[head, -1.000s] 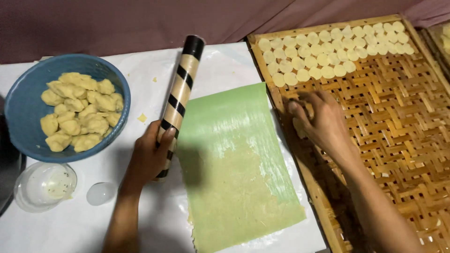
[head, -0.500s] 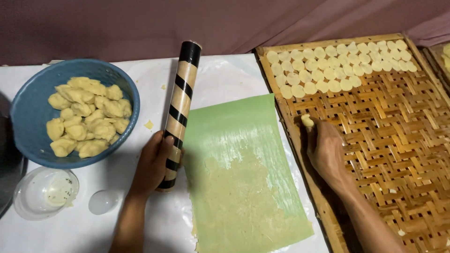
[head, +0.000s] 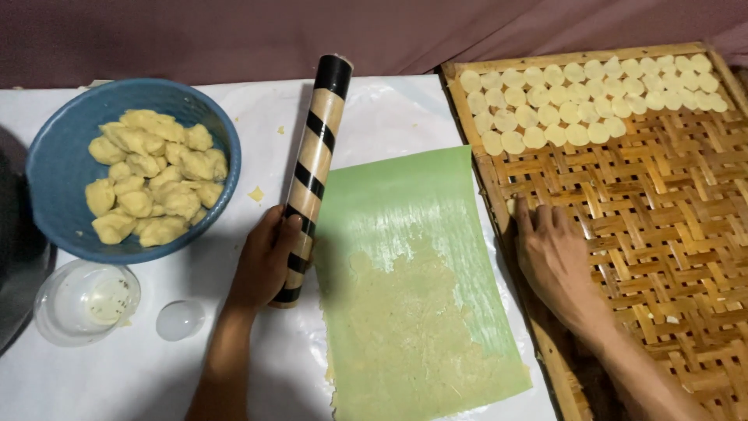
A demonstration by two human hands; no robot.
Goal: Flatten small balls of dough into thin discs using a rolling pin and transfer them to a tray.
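Note:
My left hand (head: 263,261) grips the lower end of a black and tan striped rolling pin (head: 313,164) that lies on the white table cover. Right of it is a green sheet (head: 413,281) with a thin rough layer of dough on its lower half. My right hand (head: 552,257) lies palm down on the woven bamboo tray (head: 662,226), its fingertips on a small pale dough piece (head: 512,206) at the tray's left edge. Rows of round dough discs (head: 584,101) fill the tray's far end.
A blue bowl (head: 62,164) holding several yellow dough lumps stands at the left. Below it are a small clear dish (head: 84,300) and a clear round cutter (head: 179,320). A dark object edges in at the far left. Crumbs of dough lie near the bowl.
My right hand has slid down the tray's left side toward me, flattening out. The left hand keeps its hold on the rolling pin, which has barely moved.

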